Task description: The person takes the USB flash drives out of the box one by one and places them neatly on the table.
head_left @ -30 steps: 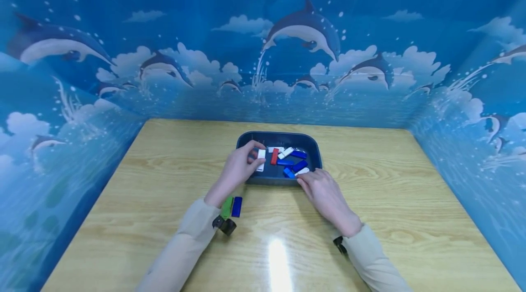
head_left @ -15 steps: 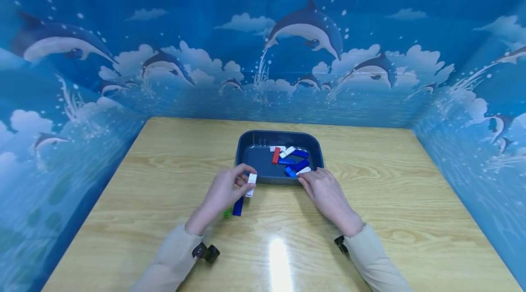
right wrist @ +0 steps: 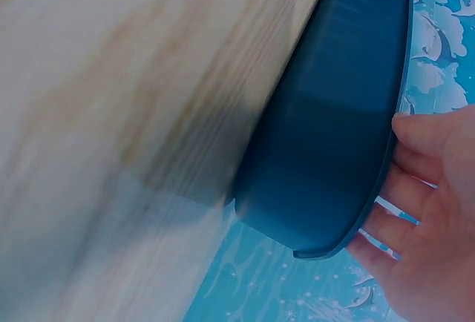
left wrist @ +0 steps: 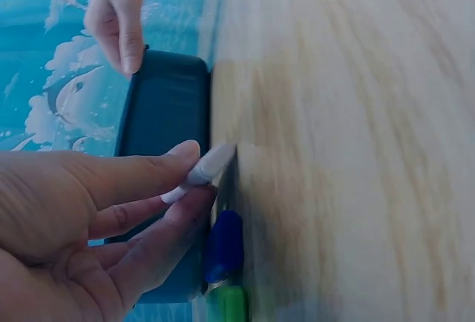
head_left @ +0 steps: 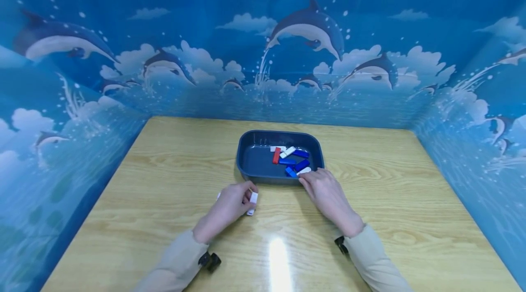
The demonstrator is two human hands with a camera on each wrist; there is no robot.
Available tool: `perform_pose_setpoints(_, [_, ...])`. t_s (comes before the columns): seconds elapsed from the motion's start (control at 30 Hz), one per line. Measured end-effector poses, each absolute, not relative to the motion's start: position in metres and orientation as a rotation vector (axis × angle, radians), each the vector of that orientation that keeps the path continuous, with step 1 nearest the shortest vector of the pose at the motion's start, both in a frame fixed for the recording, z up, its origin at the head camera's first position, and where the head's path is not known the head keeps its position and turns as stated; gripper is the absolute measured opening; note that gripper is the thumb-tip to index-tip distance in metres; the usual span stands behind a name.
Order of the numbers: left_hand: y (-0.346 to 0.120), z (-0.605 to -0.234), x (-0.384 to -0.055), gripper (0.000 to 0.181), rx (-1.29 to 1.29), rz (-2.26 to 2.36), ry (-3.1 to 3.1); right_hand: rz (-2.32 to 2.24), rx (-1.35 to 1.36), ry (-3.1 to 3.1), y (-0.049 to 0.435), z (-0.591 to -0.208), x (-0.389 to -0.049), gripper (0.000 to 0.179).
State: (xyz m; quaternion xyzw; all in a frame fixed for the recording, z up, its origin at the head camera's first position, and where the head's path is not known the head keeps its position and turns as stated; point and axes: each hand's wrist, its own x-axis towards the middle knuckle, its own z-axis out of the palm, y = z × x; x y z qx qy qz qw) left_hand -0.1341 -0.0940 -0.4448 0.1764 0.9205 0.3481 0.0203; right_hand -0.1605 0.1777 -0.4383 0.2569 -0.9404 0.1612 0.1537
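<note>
My left hand (head_left: pixel 233 200) pinches a white USB stick (head_left: pixel 253 201) between thumb and fingers, in front of the tray's near left corner. In the left wrist view, that stick slants down close over the table, near a blue USB stick (left wrist: pixel 225 248) and a green one (left wrist: pixel 228 304). The head view has both hidden behind the hand; a bit of something white (head_left: pixel 218 195) peeks out at its left. At the near right corner of the dark blue tray (head_left: pixel 263 179), my right hand (head_left: pixel 328 194) holds the rim, thumb on it and fingers behind.
Inside the tray lie several USB sticks: a red one (head_left: pixel 276 155), white ones such as this white stick (head_left: pixel 288 152), and blue ones such as this blue stick (head_left: pixel 302 165). A dolphin-print curtain (head_left: pixel 263 100) borders the wooden table (head_left: pixel 390 200) at back and sides.
The left hand has lifted the white USB stick out of the tray and brought it toward me, down to the table by the blue and green ones. The right hand stays at the rim.
</note>
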Motion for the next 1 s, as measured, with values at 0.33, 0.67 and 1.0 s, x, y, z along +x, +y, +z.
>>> perform_pose_setpoints(0.33, [-0.096, -0.443, -0.134, 0.029, 0.541, 0.798, 3.011, 0.461, 0.744, -2.687, 0.178, -0.439, -0.161, 0.015])
perform_pose_setpoints(0.67, [-0.101, -0.441, -0.131, 0.028, 0.510, 0.762, 3.029, 0.449, 0.746, -2.676, 0.178, -0.440, -0.161, 0.014])
perform_pose_setpoints(1.0, [-0.104, -0.430, -0.138, 0.005, 0.474, 0.930, 3.147, 0.452, 0.745, -2.679, 0.178, -0.439, -0.160, 0.014])
